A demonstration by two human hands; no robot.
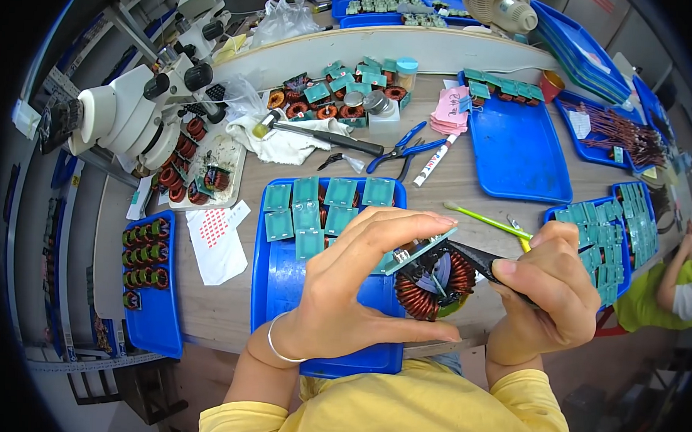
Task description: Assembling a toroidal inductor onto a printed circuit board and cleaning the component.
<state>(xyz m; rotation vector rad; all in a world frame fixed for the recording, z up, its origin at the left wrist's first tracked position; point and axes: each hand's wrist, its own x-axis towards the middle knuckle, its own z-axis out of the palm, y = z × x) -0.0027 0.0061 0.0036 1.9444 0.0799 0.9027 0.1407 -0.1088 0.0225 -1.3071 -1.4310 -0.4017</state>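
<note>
My left hand [342, 297] grips a copper-wound toroidal coil [421, 295] with a small green circuit board [420, 252] on it. The fingers press on the board's edge, and the thumb lies below the coil. In my right hand [547, 290] is a black tool that looks like tweezers [474, 256], its tip at the gap between board and coil. The exact contact is hard to make out. Beneath my left hand stands a blue tray [277, 282] with several green-topped coils [306, 214] at its far end.
Past the tray lie blue-handled pliers [405, 149], a white marker [433, 163] and a black-handled hammer [326, 136]. A green stick [485, 220] lies beyond my hands. Blue trays of parts [153, 308] stand left and right [603, 254]. A microscope [127, 110] is at left; another person [667, 292] is at right.
</note>
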